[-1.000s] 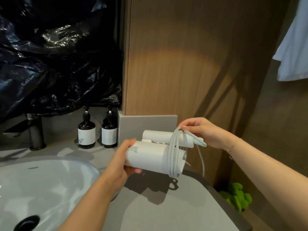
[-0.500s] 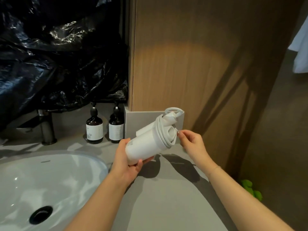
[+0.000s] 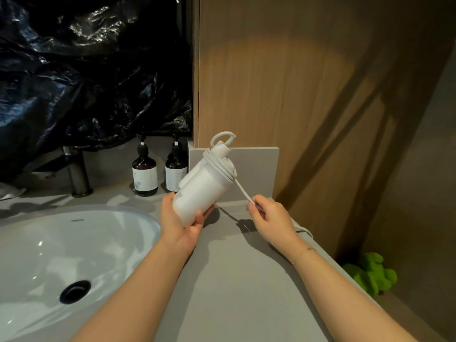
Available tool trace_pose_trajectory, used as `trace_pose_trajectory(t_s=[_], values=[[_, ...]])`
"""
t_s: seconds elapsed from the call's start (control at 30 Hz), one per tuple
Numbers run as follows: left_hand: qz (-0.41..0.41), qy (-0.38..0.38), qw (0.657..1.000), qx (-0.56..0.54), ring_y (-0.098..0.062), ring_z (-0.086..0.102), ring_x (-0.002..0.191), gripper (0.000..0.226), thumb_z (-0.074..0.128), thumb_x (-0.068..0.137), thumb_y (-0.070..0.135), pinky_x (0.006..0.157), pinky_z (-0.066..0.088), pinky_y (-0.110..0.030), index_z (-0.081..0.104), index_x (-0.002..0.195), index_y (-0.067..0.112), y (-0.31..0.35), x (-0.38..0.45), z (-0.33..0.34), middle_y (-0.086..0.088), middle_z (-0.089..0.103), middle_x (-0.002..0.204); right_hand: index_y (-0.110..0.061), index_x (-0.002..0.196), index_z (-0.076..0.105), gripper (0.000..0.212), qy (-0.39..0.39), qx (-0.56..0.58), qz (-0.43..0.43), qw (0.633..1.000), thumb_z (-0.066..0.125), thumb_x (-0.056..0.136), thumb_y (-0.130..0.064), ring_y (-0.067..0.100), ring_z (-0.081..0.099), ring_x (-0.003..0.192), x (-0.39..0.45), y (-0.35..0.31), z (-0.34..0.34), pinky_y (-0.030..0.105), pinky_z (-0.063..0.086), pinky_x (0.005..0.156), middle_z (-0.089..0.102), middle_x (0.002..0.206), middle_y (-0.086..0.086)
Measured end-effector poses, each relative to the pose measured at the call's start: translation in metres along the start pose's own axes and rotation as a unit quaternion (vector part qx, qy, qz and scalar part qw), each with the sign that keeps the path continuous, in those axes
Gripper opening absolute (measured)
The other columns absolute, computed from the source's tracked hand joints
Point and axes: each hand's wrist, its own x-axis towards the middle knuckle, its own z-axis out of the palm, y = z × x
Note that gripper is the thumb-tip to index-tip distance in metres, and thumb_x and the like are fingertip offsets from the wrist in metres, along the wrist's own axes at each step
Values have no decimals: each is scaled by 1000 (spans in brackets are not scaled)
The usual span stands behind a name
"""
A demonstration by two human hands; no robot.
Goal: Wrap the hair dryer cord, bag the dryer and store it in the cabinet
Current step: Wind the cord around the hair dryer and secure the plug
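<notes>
A white hair dryer [image 3: 200, 191] is held tilted above the grey counter, its folded handle pointing up and right. My left hand [image 3: 181, 222] grips the barrel's lower end. Several turns of white cord [image 3: 240, 188] circle the body near the handle, and a straight stretch runs down to my right hand [image 3: 269, 218], which pinches it between thumb and fingers. More cord trails behind that hand toward the counter's right edge. No bag or cabinet interior shows.
A white sink [image 3: 61, 257] with a dark drain fills the lower left, a faucet [image 3: 77, 172] behind it. Two brown pump bottles [image 3: 145, 172] stand by the wall. Black plastic sheeting [image 3: 86, 70] hangs above. A wooden panel [image 3: 283, 82] rises behind. A green object [image 3: 372, 272] lies on the floor.
The dryer has tilted more upright with the handle up. My right hand moved down and right, drawing a length of cord out taut from the wound turns.
</notes>
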Motion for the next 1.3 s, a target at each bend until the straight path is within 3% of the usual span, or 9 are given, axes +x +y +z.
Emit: trace_pose_trajectory(t_s=[0.17, 0.33, 0.43, 0.57, 0.67, 0.8, 0.9, 1.07, 1.3], values=[[-25, -17, 998, -52, -43, 63, 108, 42, 65, 88, 43, 62, 61, -28, 58, 117, 14, -1, 5, 0, -17, 58, 129, -18, 97, 56, 25, 66, -127, -28, 989, 41, 101, -38, 19, 56, 60, -1, 3, -4, 34, 43, 49, 64, 71, 1], [-18, -12, 997, -71, -42, 64, 106, 58, 71, 84, 43, 58, 62, -31, 54, 130, 13, -1, 10, -3, -18, 57, 130, -17, 103, 59, 22, -7, -113, -48, 992, 44, 101, -32, 21, 56, 63, -4, 3, 0, 40, 46, 54, 61, 72, -2], [-10, -13, 998, -59, -40, 65, 106, 60, 74, 81, 43, 58, 61, -32, 55, 130, 14, -1, 13, -5, -17, 59, 129, -17, 106, 60, 19, 12, -98, -83, 992, 47, 100, -29, 17, 52, 60, -7, 1, 0, 29, 38, 51, 58, 71, -5], [24, 8, 999, -19, -38, 63, 113, 50, 77, 80, 39, 68, 63, -35, 59, 121, 16, -1, 15, -4, -14, 59, 129, -17, 110, 65, 22, 51, -94, -114, 988, 51, 98, -29, 16, 59, 65, -9, 0, -3, 39, 53, 57, 67, 78, 0], [38, 15, 999, -2, -38, 62, 114, 45, 74, 83, 37, 70, 63, -37, 58, 120, 17, -3, 13, -2, -13, 58, 128, -19, 100, 71, 25, 87, -114, -138, 980, 54, 96, -36, 16, 59, 59, -12, -1, -4, 35, 54, 53, 68, 71, -2], [46, 12, 999, 14, -37, 61, 115, 45, 72, 85, 35, 67, 63, -37, 55, 123, 17, -4, 14, -3, -12, 57, 130, -18, 68, 65, 37, 129, -178, -44, 975, 59, 90, -48, 16, 50, 49, -12, -1, -12, 24, 38, 44, 55, 54, -3], [46, 15, 999, 20, -35, 61, 113, 51, 73, 85, 33, 63, 62, -37, 52, 128, 16, -6, 13, -3, -12, 56, 129, -19, 72, 63, 32, 92, -158, -7, 983, 58, 91, -44, 16, 53, 55, -17, -1, -14, 25, 44, 50, 56, 59, -3], [48, 20, 998, 18, -33, 60, 112, 57, 74, 84, 31, 59, 61, -36, 49, 133, 16, -5, 13, -4, -11, 54, 130, -19, 101, 69, 18, 78, -151, -130, 977, 55, 95, -29, 17, 60, 67, -38, 8, -22, 39, 55, 56, 68, 83, -4], [103, 0, 987, 125, -25, 63, 102, 53, 68, 89, 34, 72, 62, -36, 45, 134, 17, -14, -5, -7, -7, 53, 126, -12, 91, 73, 30, 197, -167, -228, 939, 55, 94, -36, 15, 59, 55, -53, 1, -27, 30, 51, 44, 69, 73, 1]])
